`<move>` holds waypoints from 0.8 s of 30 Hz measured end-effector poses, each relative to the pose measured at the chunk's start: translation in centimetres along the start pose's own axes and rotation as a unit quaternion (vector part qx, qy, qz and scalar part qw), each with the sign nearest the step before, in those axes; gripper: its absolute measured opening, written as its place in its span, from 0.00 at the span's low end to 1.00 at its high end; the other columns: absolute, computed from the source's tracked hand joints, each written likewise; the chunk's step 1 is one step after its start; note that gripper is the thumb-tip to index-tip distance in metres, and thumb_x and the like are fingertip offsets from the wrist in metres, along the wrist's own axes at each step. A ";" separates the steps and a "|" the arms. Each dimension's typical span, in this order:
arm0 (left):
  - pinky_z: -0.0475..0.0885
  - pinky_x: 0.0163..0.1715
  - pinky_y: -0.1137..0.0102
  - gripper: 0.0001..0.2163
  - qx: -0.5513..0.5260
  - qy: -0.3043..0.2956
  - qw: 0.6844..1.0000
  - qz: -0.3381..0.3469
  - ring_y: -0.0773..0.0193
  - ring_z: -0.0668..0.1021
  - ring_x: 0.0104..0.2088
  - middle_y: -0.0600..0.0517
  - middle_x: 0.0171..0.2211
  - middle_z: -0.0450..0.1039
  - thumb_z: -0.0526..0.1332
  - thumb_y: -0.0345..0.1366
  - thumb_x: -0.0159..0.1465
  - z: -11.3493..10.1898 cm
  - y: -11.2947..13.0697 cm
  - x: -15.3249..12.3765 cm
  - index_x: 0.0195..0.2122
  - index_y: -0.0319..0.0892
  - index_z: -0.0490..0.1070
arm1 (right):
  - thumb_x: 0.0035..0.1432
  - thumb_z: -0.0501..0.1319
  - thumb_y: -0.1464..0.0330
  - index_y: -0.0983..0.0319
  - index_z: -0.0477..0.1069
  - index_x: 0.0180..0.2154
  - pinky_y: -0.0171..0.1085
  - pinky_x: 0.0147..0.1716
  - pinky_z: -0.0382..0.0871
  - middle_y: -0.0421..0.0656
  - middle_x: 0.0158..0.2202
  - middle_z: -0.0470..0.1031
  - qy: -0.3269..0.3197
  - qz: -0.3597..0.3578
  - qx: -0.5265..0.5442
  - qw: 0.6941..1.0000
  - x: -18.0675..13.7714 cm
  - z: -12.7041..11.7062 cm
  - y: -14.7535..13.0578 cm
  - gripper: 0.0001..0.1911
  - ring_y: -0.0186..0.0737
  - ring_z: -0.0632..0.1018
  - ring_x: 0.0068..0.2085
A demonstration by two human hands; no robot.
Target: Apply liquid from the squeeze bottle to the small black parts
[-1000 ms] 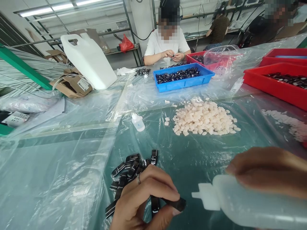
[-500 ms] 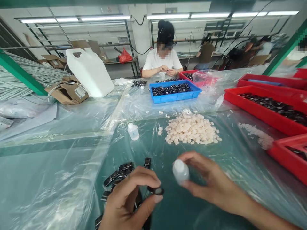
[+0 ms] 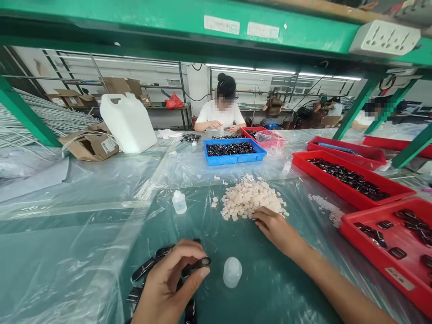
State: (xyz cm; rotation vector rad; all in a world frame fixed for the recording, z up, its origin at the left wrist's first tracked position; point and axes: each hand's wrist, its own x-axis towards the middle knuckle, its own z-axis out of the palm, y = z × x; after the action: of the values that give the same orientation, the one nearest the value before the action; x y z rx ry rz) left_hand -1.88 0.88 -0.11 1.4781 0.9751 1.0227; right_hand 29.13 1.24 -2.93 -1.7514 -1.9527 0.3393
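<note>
Pinched in left hand (image 3: 172, 280), above surface (image 3: 270, 288): black part (image 3: 205, 261). At edge of pale pieces (image 3: 248, 193): right hand (image 3: 274, 227), grasp impossible to tell; apparently at picking step, next likely calling for fingertip pinch on one piece.

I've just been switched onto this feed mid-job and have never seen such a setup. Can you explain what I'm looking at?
There is no machine: these are a person's bare hands, seen from one camera worn on the head, looking forward and down. The left hand pinches a small black part between thumb and finger. The right hand reaches to the near edge of a pile of cream-colored pieces; whether it grips one is hidden. On the plastic-covered table, a translucent bottle stands between the hands, with another bottle farther off. Red trays at right hold black parts.
</note>
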 end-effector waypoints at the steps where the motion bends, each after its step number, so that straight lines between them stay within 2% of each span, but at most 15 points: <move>1: 0.78 0.36 0.71 0.09 0.001 -0.004 1.000 0.008 0.59 0.77 0.38 0.55 0.38 0.75 0.72 0.49 0.63 0.0 0.1 0.0 0.34 0.53 0.79 | 0.72 0.59 0.70 0.62 0.75 0.45 0.48 0.48 0.76 0.46 0.49 0.77 0.002 0.003 -0.018 1.000 0.3 0.6 0.3 0.06 0.42 0.79 0.46; 4: 0.78 0.35 0.68 0.07 0.000 -0.016 1.000 0.009 0.57 0.78 0.38 0.54 0.37 0.75 0.70 0.47 0.65 0.1 0.5 -0.1 0.35 0.53 0.79 | 0.71 0.62 0.66 0.63 0.74 0.43 0.42 0.43 0.77 0.43 0.44 0.77 0.009 0.016 -0.051 0.999 0.7 1.9 0.5 0.07 0.38 0.79 0.41; 7: 0.76 0.39 0.68 0.04 -0.013 -0.024 1.000 0.005 0.56 0.78 0.40 0.53 0.38 0.74 0.69 0.43 0.67 0.2 0.7 -0.4 0.35 0.52 0.78 | 0.71 0.63 0.64 0.63 0.74 0.41 0.41 0.41 0.76 0.42 0.42 0.76 0.022 0.028 -0.056 0.998 0.7 2.1 0.2 0.08 0.37 0.78 0.39; 10: 0.73 0.42 0.69 0.05 -0.030 -0.037 0.999 0.022 0.58 0.76 0.39 0.53 0.38 0.72 0.66 0.40 0.69 0.2 0.7 -0.5 0.36 0.50 0.76 | 0.70 0.61 0.65 0.62 0.74 0.40 0.40 0.38 0.74 0.41 0.38 0.75 0.020 0.025 -0.021 0.999 0.2 0.9 -0.4 0.07 0.36 0.76 0.34; 13: 0.73 0.40 0.68 0.08 -0.067 -0.075 0.995 0.025 0.59 0.76 0.39 0.52 0.38 0.70 0.64 0.45 0.71 0.3 0.5 -0.5 0.37 0.48 0.75 | 0.69 0.59 0.64 0.59 0.76 0.41 0.40 0.36 0.73 0.43 0.38 0.77 0.008 0.007 0.056 0.998 -0.6 -0.9 -1.6 0.08 0.38 0.76 0.34; 15: 0.73 0.37 0.68 0.11 -0.097 -0.097 0.990 0.030 0.59 0.76 0.37 0.53 0.38 0.68 0.63 0.48 0.71 0.4 0.3 -0.5 0.38 0.47 0.73 | 0.68 0.60 0.61 0.57 0.76 0.39 0.41 0.37 0.74 0.43 0.40 0.79 0.004 -0.001 0.120 0.993 -1.2 -1.7 -2.9 0.09 0.41 0.78 0.37; 19: 0.69 0.30 0.69 0.15 -0.113 -0.110 0.987 0.037 0.65 0.71 0.28 0.56 0.32 0.63 0.58 0.53 0.73 0.7 0.1 -0.9 0.40 0.46 0.67 | 0.65 0.65 0.55 0.57 0.77 0.39 0.37 0.35 0.77 0.42 0.34 0.79 -0.002 -0.007 0.237 0.971 -2.4 -1.6 -7.0 0.13 0.41 0.80 0.36; 24: 0.58 0.29 0.68 0.18 -0.001 -0.127 0.991 0.045 0.64 0.60 0.27 0.58 0.30 0.57 0.51 0.56 0.74 0.3 0.4 -1.6 0.40 0.47 0.64 | 0.62 0.69 0.57 0.55 0.80 0.40 0.32 0.33 0.77 0.39 0.34 0.78 -0.024 -0.046 0.312 0.949 -3.2 -1.0 -12.5 0.10 0.36 0.80 0.33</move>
State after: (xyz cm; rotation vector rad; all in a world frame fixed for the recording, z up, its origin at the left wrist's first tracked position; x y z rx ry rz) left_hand -2.06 -0.79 0.15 1.6185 0.7312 0.8716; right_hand 19.08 -3.83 3.52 -1.2428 -1.6924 0.8653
